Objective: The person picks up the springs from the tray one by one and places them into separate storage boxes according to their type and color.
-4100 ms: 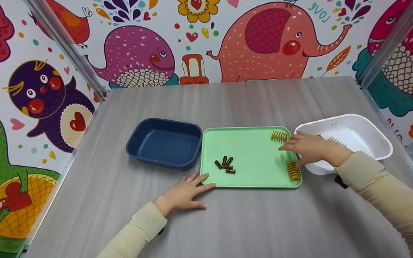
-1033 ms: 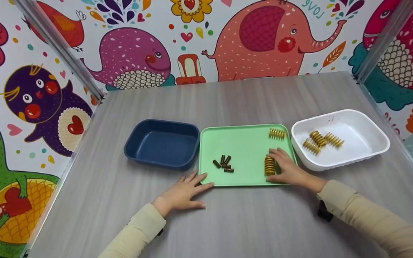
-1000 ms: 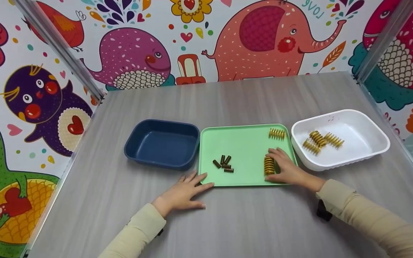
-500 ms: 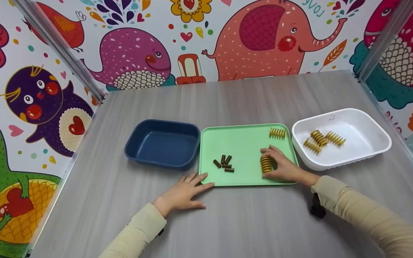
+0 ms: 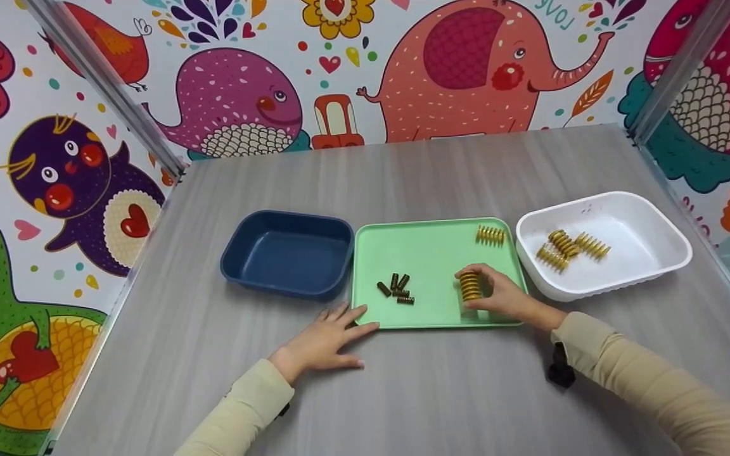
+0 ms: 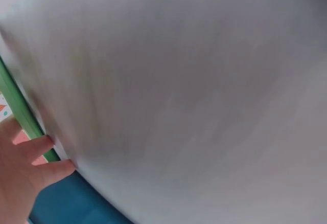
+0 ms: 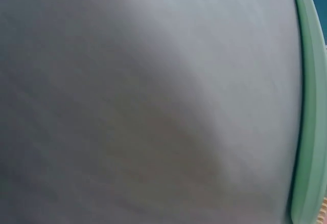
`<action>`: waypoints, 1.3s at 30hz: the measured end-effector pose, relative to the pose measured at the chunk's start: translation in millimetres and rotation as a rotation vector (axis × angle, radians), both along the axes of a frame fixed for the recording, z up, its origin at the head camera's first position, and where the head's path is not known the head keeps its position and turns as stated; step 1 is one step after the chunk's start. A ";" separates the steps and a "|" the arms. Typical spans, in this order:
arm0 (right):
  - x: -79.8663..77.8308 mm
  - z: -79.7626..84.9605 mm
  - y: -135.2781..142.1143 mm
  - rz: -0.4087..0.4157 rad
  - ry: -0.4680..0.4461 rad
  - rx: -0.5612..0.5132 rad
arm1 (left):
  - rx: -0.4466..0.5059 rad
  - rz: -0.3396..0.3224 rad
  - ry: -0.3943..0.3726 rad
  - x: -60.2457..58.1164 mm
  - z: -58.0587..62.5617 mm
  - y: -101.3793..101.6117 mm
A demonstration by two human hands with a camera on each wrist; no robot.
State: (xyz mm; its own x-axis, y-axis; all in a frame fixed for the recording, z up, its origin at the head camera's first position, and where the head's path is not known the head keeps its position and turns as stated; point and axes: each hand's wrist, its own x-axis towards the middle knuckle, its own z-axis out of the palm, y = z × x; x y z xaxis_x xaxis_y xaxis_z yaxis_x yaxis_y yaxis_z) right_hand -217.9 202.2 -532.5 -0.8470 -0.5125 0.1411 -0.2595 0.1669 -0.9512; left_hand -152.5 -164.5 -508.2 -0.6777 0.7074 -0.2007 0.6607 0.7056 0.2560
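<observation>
In the head view my right hand [image 5: 501, 297] pinches a large gold coil spring [image 5: 469, 287] between thumb and fingers, over the right half of the green tray [image 5: 431, 253]. A faint reflection shows on the tray just below it. Another gold spring [image 5: 490, 235] lies in the tray's far right corner. Left of the held spring, several small dark bronze springs [image 5: 401, 294] lie in a loose cluster. My left hand [image 5: 322, 342] is spread with straight fingers, its fingertips at the tray's near left corner; the left wrist view shows those fingers [image 6: 56, 170] by the green rim.
Left of the tray stands a dark blue bin [image 5: 289, 253] with nothing in it. To the right, close against the tray, a white bin [image 5: 644, 240] holds three gold springs [image 5: 564, 244]. The grey table [image 5: 403, 177] ends at a wall with cartoon animals.
My right hand has come back from the white bin, taken hold of the gold spring at the tray's right edge, shifted it left and raised it slightly. My left hand has stayed put.
</observation>
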 end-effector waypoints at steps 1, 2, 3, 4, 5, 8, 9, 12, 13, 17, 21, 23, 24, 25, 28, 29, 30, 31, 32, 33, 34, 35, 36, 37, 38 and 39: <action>0.2 0.7 -0.2 0.002 -0.002 -0.017 | 0.000 0.001 -0.001 -0.1 0.1 -0.2; 0.5 1.7 -0.3 0.003 -0.005 -0.033 | 0.000 0.002 -0.002 -0.2 0.0 -0.2; 0.6 2.3 -0.4 -0.002 -0.003 -0.046 | 0.000 0.003 -0.003 -0.2 -0.3 -0.3; 0.9 3.5 -0.5 -0.009 -0.004 -0.056 | 0.003 0.003 -0.002 -0.2 -0.2 -0.4; 1.4 5.1 -0.8 -0.020 -0.008 -0.067 | 0.003 0.002 -0.001 -0.1 -0.2 -0.4; 2.7 10.3 -0.7 -0.063 -0.014 -0.121 | 0.001 0.002 -0.003 -0.2 -0.6 -0.4; 3.0 12.3 -0.6 -0.085 -0.012 -0.142 | 0.002 0.002 -0.002 -0.2 -0.8 -0.5; 3.3 19.8 0.9 -0.166 -0.012 -0.213 | 0.005 0.002 0.000 -0.4 -1.2 -0.7; 3.1 22.6 2.1 -0.197 -0.009 -0.234 | 0.006 0.002 0.000 -0.5 -0.8 -0.6; 0.6 35.0 9.8 -0.307 0.003 -0.293 | 0.009 0.002 0.002 -0.6 -0.3 -0.6; -2.7 46.3 21.2 -0.365 0.009 -0.340 | 0.014 0.001 0.002 -0.3 -0.3 -0.9; -4.3 51.3 27.2 -0.382 0.017 -0.357 | 0.013 0.002 0.002 -0.1 -0.6 -1.0; -5.3 53.7 30.2 -0.390 0.020 -0.362 | 0.011 0.002 0.003 -0.1 -0.7 -1.0; -6.4 56.0 33.2 -0.398 0.023 -0.367 | 0.008 0.004 0.002 -0.2 -0.8 -1.0; -10.7 62.5 43.2 -0.427 0.029 -0.368 | 0.000 0.009 -0.004 -0.2 -0.8 -0.8; -12.6 64.5 46.9 -0.439 0.034 -0.362 | 0.000 0.010 -0.007 -0.1 -0.6 -0.7; -14.9 66.4 50.7 -0.451 0.036 -0.362 | 0.001 0.010 -0.008 -0.1 -0.4 -0.7; -17.1 68.3 54.4 -0.469 0.039 -0.365 | 0.001 0.010 -0.011 0.0 -0.1 -0.6; -19.6 69.9 58.4 -0.488 0.046 -0.366 | 0.003 0.009 -0.011 0.0 0.1 -0.6; -22.4 71.7 62.2 -0.512 0.048 -0.372 | 0.006 0.007 -0.010 0.0 0.3 -0.6; -25.1 73.4 66.2 -0.540 0.049 -0.381 | 0.009 0.006 -0.009 0.0 0.5 -0.6; -27.9 75.2 70.0 -0.574 0.049 -0.388 | 0.011 0.006 -0.009 0.1 0.7 -0.5; -30.8 76.7 73.9 -0.607 0.044 -0.399 | 0.012 0.005 -0.008 0.0 0.8 -0.5; -33.5 78.1 77.9 -0.645 0.037 -0.407 | 0.013 0.003 -0.006 0.0 0.9 -0.4; -36.4 79.4 81.7 -0.685 0.027 -0.416 | 0.013 0.003 -0.005 -0.1 0.8 -0.3; -39.3 80.5 85.6 -0.726 0.012 -0.427 | 0.015 0.002 -0.005 0.0 0.7 -0.3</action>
State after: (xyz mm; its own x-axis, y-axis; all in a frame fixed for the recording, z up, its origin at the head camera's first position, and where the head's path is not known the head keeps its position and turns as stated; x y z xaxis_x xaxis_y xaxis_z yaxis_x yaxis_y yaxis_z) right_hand -257.2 287.8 -451.9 -0.9428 0.2587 0.2102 -0.2371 -0.0775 -0.9684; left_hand -152.5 -164.8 -507.4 -0.6782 0.7090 -0.1932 0.6580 0.7030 0.2699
